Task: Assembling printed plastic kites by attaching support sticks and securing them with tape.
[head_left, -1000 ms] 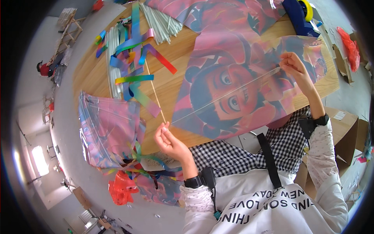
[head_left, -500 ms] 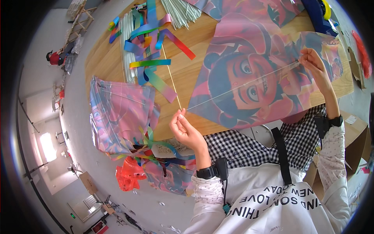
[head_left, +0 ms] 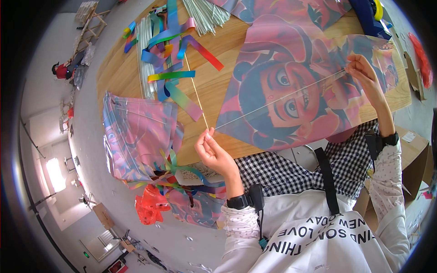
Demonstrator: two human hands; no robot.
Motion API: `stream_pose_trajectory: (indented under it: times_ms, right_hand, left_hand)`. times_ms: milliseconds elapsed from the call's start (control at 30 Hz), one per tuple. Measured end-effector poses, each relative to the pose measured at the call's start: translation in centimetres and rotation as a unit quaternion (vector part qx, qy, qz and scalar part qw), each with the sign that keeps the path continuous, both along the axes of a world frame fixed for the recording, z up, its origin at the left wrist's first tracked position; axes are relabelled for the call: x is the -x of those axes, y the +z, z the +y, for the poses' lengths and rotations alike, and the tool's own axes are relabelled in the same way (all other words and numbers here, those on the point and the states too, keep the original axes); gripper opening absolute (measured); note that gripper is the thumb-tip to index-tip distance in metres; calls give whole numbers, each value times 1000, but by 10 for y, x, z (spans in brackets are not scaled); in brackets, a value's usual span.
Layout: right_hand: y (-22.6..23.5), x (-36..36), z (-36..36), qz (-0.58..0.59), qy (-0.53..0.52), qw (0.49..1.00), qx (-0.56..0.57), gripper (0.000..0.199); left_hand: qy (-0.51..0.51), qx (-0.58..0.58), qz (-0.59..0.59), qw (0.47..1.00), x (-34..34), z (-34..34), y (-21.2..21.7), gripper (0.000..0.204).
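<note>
A thin white string [head_left: 280, 98] runs taut between my two hands, slanting across a printed kite sheet [head_left: 291, 68] on the table. My left hand [head_left: 215, 152] is closed in a pinch at the string's near-left end, where the tip of a slim pale stick [head_left: 195, 86] also meets my fingertips. My right hand [head_left: 363, 75] pinches the string's other end above the sheet's right part. The translucent sheet shows a pink and dark cartoon figure lying sideways. Exactly how string and stick join is too small to make out.
Rainbow ribbons [head_left: 180, 50] and bundles of white rods [head_left: 207, 17] lie on the wooden table [head_left: 218, 48]. A stack of folded kites [head_left: 141, 132] hangs at its left edge, above a red plastic bag [head_left: 151, 204]. A cardboard box [head_left: 412, 148] stands at the right.
The whole scene sits slightly further left in the picture. Both hands keep their pinch, and the string stays stretched between them.
</note>
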State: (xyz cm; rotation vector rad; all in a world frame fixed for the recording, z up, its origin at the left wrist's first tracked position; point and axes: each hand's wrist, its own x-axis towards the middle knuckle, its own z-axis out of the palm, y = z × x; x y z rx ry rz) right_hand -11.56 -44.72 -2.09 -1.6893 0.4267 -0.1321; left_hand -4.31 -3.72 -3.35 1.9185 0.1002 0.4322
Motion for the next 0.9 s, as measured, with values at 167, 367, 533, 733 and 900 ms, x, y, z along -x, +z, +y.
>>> stream_pose_trajectory:
  times_ms: [167, 367, 533, 733, 900]
  right_hand:
    - [-1, 0, 1, -2, 0, 1000, -1, 29]
    - [0, 0, 1, -3, 8, 1000, 4, 28]
    - [6, -1, 3, 8, 5, 1000, 21, 28]
    - [0, 0, 0, -11, 13, 1000, 7, 28]
    - [1, -1, 1, -11, 11, 1000, 5, 28]
  left_hand:
    - [-10, -10, 14, 1000, 1, 3, -2, 14]
    - [-10, -22, 2, 1000, 0, 4, -4, 13]
    - [-7, -43, -2, 999, 0, 4, -5, 16]
    - [-10, -37, -2, 999, 0, 5, -5, 15]
    - [-10, -38, -3, 999, 0, 5, -5, 15]
